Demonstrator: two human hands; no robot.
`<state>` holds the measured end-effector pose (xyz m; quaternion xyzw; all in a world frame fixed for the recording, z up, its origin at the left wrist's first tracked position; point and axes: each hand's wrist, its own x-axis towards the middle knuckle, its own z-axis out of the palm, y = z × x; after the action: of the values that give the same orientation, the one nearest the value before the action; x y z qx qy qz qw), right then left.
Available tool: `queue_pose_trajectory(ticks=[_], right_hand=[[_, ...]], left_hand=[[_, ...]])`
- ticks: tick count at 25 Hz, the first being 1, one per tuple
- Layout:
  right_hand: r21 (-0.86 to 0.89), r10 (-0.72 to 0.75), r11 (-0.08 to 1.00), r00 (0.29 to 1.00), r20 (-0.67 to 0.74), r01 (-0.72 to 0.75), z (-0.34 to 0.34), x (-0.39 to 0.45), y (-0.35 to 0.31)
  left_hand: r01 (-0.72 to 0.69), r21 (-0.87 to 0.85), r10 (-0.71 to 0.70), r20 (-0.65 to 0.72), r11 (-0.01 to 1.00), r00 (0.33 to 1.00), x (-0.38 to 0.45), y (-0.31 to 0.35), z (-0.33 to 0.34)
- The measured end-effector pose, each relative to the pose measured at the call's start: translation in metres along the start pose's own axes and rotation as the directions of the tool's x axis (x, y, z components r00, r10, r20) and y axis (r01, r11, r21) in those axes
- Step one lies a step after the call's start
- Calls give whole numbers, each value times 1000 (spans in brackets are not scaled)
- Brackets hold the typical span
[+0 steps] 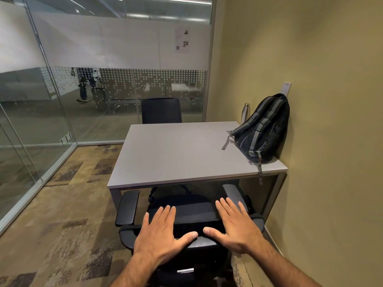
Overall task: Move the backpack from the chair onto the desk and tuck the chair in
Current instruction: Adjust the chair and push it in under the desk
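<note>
Backpack [264,129] is on the desk [176,154], so with left hand [159,233] and right hand [234,224] spread flat, gripping nothing, on the chair [194,214] back, I'd push evenly and straight so the armrests [127,206] slip under.

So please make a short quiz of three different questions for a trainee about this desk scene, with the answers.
1. True or false: the backpack lies on the near chair.
2. What stands behind the backpack on the desk?
   A. metal bottle B. lamp C. mug
3. Fill in: the left hand and right hand are open, palms down, over the chair's ____.

Key:
1. False; it rests on the desk, leaning on the wall.
2. A, the metal bottle.
3. Backrest.
</note>
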<state>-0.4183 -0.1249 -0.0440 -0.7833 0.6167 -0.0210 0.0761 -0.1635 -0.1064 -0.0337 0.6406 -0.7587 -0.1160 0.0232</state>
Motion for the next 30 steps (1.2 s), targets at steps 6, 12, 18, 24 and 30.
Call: queue_pose_trajectory(ticks=[6, 12, 18, 24, 30], right_hand=[[-20, -19, 1000, 999, -32, 18, -8, 39, 19], [-42, -41, 998, 997, -58, 38, -12, 66, 38], [-37, -64, 997, 995, -73, 61, -14, 87, 60], [-12, -84, 996, 995, -62, 84, -17, 106, 67], [29, -84, 996, 995, -47, 85, -20, 123, 54]], left_hand=[[7, -7, -7, -11, 1000, 1000, 41, 5, -5], [5, -27, -6, -27, 1000, 1000, 68, 12, -5], [18, -59, -21, -36, 998, 999, 87, 24, -4], [29, -71, -34, -66, 997, 997, 107, 23, -4], [17, -59, -21, -78, 998, 997, 124, 3, -14]])
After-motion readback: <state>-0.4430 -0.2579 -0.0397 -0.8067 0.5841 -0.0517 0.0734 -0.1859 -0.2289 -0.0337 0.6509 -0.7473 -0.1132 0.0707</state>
